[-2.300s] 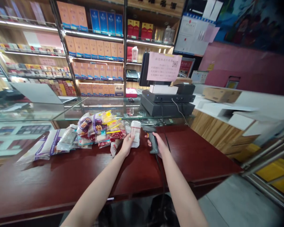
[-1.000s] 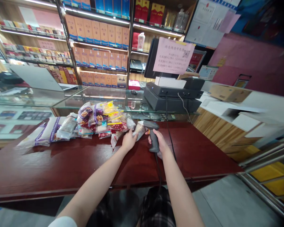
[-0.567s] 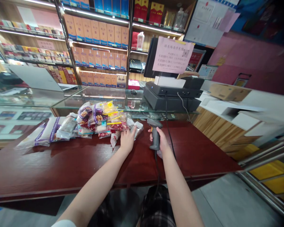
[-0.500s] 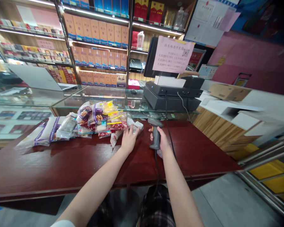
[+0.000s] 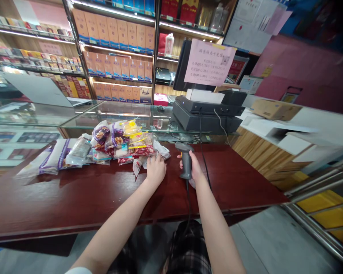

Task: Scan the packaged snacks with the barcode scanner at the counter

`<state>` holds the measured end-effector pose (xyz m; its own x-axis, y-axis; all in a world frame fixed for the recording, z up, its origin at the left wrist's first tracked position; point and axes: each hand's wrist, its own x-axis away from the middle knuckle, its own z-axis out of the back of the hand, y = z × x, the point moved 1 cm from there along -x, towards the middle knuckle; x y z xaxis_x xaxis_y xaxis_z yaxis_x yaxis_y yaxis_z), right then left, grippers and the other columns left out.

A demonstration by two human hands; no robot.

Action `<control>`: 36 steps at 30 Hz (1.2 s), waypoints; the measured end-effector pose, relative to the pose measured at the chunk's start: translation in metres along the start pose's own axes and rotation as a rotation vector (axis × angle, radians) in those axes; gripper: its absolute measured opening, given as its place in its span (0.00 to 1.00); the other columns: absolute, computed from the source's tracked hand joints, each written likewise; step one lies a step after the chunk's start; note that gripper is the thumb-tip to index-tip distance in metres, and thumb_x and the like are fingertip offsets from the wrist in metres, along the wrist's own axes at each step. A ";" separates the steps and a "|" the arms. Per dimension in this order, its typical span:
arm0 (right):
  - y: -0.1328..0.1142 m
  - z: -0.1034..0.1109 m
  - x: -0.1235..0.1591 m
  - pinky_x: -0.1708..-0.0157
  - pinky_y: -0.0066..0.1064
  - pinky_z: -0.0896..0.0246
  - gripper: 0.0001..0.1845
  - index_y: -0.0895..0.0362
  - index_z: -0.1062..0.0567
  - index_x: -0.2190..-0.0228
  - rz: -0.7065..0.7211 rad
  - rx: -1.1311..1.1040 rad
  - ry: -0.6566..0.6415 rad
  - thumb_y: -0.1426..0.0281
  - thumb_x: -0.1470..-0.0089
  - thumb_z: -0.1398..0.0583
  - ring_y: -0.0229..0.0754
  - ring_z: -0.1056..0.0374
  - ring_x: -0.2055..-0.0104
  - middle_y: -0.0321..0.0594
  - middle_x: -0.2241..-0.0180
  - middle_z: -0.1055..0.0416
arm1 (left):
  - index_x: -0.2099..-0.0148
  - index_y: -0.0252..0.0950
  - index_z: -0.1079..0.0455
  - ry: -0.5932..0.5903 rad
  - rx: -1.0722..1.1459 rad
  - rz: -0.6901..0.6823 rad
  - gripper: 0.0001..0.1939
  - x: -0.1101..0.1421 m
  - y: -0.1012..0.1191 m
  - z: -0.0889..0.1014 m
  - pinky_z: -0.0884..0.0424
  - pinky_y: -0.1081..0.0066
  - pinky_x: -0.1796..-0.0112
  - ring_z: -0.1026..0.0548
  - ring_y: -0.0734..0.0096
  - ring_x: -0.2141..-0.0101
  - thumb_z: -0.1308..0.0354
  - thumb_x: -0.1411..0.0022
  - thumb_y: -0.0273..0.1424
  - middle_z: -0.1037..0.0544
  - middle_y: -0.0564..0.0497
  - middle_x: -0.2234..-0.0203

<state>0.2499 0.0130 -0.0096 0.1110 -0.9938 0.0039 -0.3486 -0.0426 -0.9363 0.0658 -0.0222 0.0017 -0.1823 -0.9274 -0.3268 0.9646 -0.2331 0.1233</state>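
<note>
Packaged snack bags (image 5: 117,141), heaped on the dark red wooden tabletop (image 5: 74,194), lie just left of the left grip (image 5: 156,171), which is open, palm down, touching them. Grey corded barcode scanner (image 5: 186,161): held upright, closed within the right grip (image 5: 191,164).

room on red counter (image 5: 74,198), snack packets (image 5: 120,142) piled ahead

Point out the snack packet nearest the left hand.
The crumpled clear packet at the pile's right end, by the fingertips of the left hand; the others lie farther left.
</note>
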 end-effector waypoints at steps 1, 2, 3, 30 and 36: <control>0.000 0.000 -0.001 0.81 0.30 0.41 0.29 0.55 0.22 0.65 -0.003 -0.008 0.002 0.42 0.49 0.42 0.40 0.33 0.79 0.41 0.75 0.22 | 0.45 0.30 0.24 0.005 0.001 0.002 0.18 0.000 0.000 0.001 0.38 0.47 0.42 0.30 0.44 0.43 0.48 0.31 0.31 0.28 0.37 0.39; 0.001 0.000 -0.001 0.80 0.31 0.40 0.29 0.55 0.22 0.64 -0.002 -0.019 0.001 0.43 0.49 0.43 0.42 0.31 0.77 0.42 0.73 0.21 | 0.46 0.30 0.24 0.014 0.005 -0.001 0.18 0.000 -0.001 0.001 0.38 0.48 0.42 0.30 0.44 0.43 0.47 0.31 0.32 0.28 0.37 0.40; 0.001 0.000 -0.002 0.80 0.31 0.39 0.28 0.55 0.22 0.63 0.000 -0.032 -0.001 0.44 0.49 0.43 0.44 0.29 0.75 0.43 0.71 0.20 | 0.47 0.30 0.24 0.024 0.011 -0.008 0.18 -0.001 -0.001 0.001 0.37 0.49 0.43 0.30 0.43 0.43 0.47 0.31 0.34 0.27 0.36 0.41; 0.021 -0.029 -0.001 0.53 0.37 0.34 0.25 0.50 0.18 0.58 0.028 0.084 -0.103 0.60 0.61 0.26 0.46 0.27 0.55 0.38 0.58 0.20 | 0.58 0.33 0.25 0.153 1.319 0.103 0.22 -0.026 -0.013 -0.040 0.30 0.59 0.50 0.23 0.56 0.55 0.41 0.37 0.49 0.20 0.42 0.60; 0.018 -0.025 -0.002 0.63 0.31 0.33 0.24 0.49 0.21 0.56 0.109 0.092 -0.054 0.60 0.57 0.28 0.36 0.30 0.67 0.33 0.64 0.24 | 0.53 0.34 0.27 0.056 1.777 0.237 0.24 -0.018 -0.011 -0.012 0.26 0.65 0.58 0.22 0.60 0.58 0.37 0.43 0.48 0.19 0.44 0.60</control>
<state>0.2207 0.0116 -0.0176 0.1278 -0.9850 -0.1162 -0.2745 0.0775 -0.9585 0.0605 0.0011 -0.0049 -0.0420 -0.9832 -0.1777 -0.3805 -0.1487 0.9127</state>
